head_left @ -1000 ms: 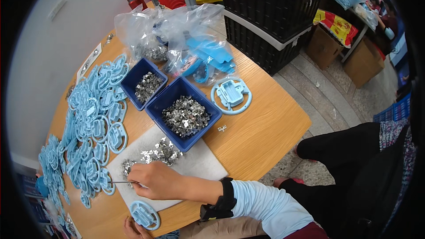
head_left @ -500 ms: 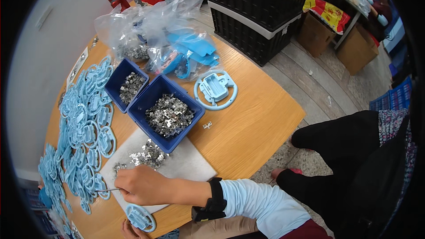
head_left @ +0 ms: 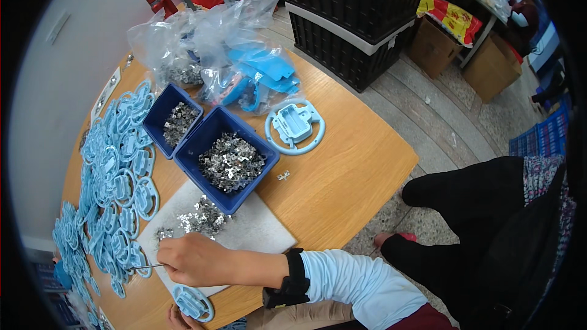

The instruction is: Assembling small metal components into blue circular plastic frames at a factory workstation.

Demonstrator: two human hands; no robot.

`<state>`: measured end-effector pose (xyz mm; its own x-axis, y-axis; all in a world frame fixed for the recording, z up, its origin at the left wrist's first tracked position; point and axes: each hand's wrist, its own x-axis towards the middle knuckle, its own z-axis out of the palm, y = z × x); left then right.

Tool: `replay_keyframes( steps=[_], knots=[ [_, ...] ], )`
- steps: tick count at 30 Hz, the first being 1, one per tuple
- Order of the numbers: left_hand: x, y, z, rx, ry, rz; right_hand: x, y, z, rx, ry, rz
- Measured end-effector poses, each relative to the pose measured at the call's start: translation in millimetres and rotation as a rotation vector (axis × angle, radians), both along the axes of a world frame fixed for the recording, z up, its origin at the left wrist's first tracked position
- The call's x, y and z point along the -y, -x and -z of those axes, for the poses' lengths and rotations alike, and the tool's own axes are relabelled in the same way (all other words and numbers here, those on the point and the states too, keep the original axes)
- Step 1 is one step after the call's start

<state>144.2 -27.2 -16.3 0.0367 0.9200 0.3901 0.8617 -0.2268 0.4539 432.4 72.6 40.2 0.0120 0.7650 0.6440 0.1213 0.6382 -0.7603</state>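
Note:
My right hand (head_left: 194, 260) is closed around thin metal tweezers (head_left: 147, 266), whose tip points left toward a heap of light blue plastic parts (head_left: 113, 165). Beneath the wrist, at the table's near edge, lies a light blue round plastic part (head_left: 193, 302) with a raised housing. My left hand (head_left: 178, 319) grips its left side, with most of that hand cut off by the lower edge. Small silver metal clips (head_left: 206, 216) are spread on a white pad (head_left: 266, 226) just beyond my right hand. Whether the tweezers hold a clip is too small to tell.
Two dark blue bins (head_left: 260, 180) of metal clips stand beyond the pad. Another light blue ring part (head_left: 295, 127) and a loose clip (head_left: 283, 175) lie to their right. Clear plastic bags (head_left: 214, 43) sit behind. Black crates (head_left: 351, 43) are stacked past the table; a person's dark-clad legs (head_left: 458, 195) are at right.
The whole view has shifted slightly. Both hands keep nearly the same places, the right still with the tweezers and the left at the plastic part.

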Motion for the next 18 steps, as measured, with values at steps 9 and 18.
replay_keyframes(
  steps=[9, 18],
  knots=[
    [-5.9, 4.7, 1.7, -0.106, -0.041, -0.004, -4.5, 0.7, -0.1, 0.034, 0.041, -0.024],
    [-8.1, -7.3, -3.2, -0.068, -0.030, -0.016, -4.1, -7.8, 19.2, 0.483, -0.017, 0.040]
  ],
)
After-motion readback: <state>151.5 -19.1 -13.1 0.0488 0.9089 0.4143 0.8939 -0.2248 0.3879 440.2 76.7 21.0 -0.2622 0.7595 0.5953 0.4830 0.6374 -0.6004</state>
